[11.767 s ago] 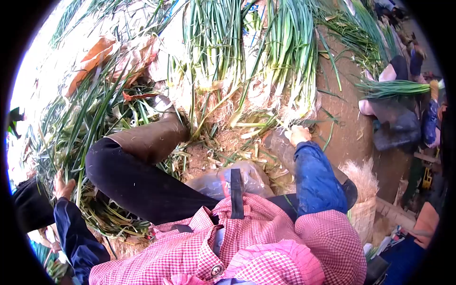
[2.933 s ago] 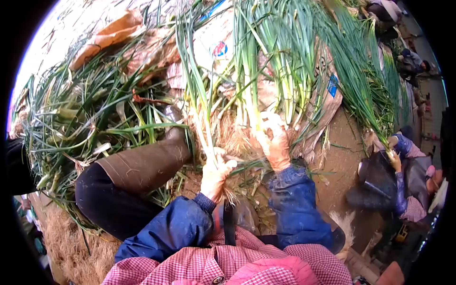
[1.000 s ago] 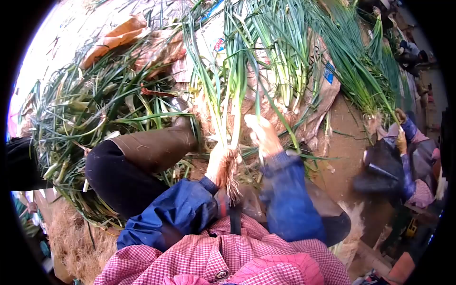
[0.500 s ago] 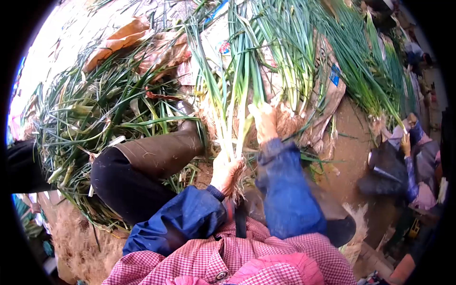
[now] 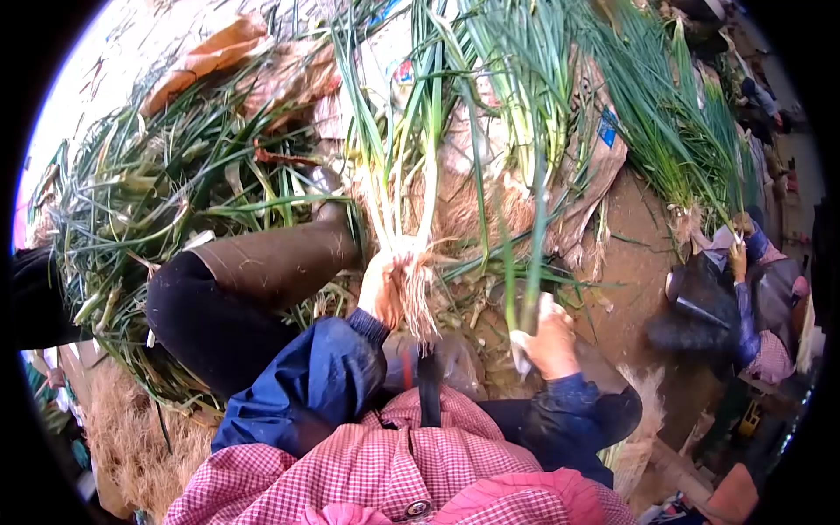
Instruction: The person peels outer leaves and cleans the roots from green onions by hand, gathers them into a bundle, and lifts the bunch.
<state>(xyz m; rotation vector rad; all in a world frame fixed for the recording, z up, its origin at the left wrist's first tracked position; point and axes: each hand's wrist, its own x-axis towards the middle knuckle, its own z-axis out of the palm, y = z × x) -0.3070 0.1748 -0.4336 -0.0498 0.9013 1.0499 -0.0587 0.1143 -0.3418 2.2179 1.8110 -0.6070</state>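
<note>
My left hand (image 5: 383, 289) is closed round the lower ends of several green onions (image 5: 429, 197), whose pale stems fan upward and whose stringy roots (image 5: 418, 302) hang beside the fingers. Low on the right, my right hand (image 5: 549, 341) grips a strip of green onion leaf (image 5: 535, 254), blurred by motion, with a whitish end showing by the thumb. More green onions (image 5: 529, 131) lie on a sack (image 5: 595, 192) ahead of me, roots toward me.
To the left, a big heap of stripped leaves (image 5: 175, 192) lies against my bent leg (image 5: 271, 262). A root pile (image 5: 140, 429) sits at lower left. Another bundle of green onions (image 5: 682, 157) lies at right, with a co-worker's hand (image 5: 738, 258) near it.
My right hand has come down and to the right from the stems, bringing the leaf strip with it. My left hand, still holding the green onions, has shifted slightly up and left.
</note>
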